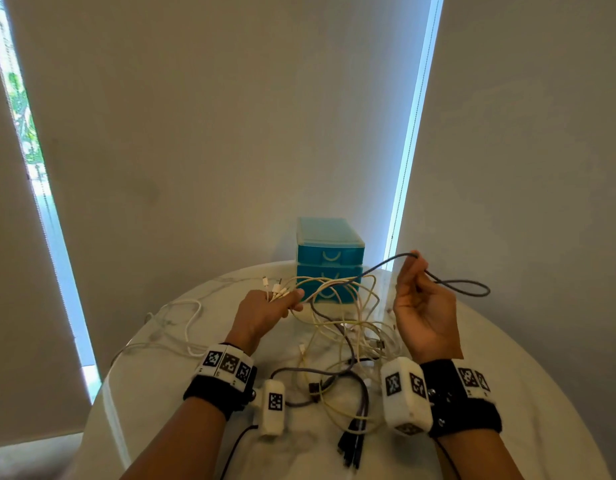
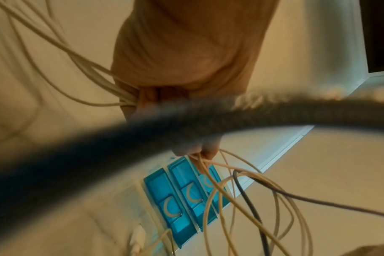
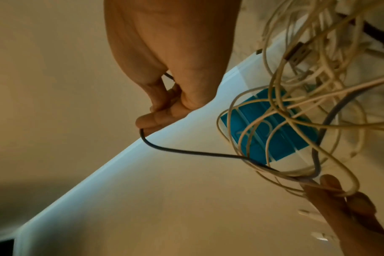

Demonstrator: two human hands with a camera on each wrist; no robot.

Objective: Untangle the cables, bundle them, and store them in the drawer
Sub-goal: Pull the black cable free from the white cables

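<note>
A tangle of white and cream cables lies on the round white table, mixed with grey and black ones. My left hand is raised and grips a bunch of the white cables near their plugs. My right hand, palm up, pinches a dark grey cable at its fingertips; that cable runs back into the bunch. The teal drawer unit stands behind the tangle with its three drawers closed.
More white cable trails over the table's left side. Black plugs lie near the front edge. Roller blinds hang close behind the table. A thick dark cable crosses the left wrist view, blurred.
</note>
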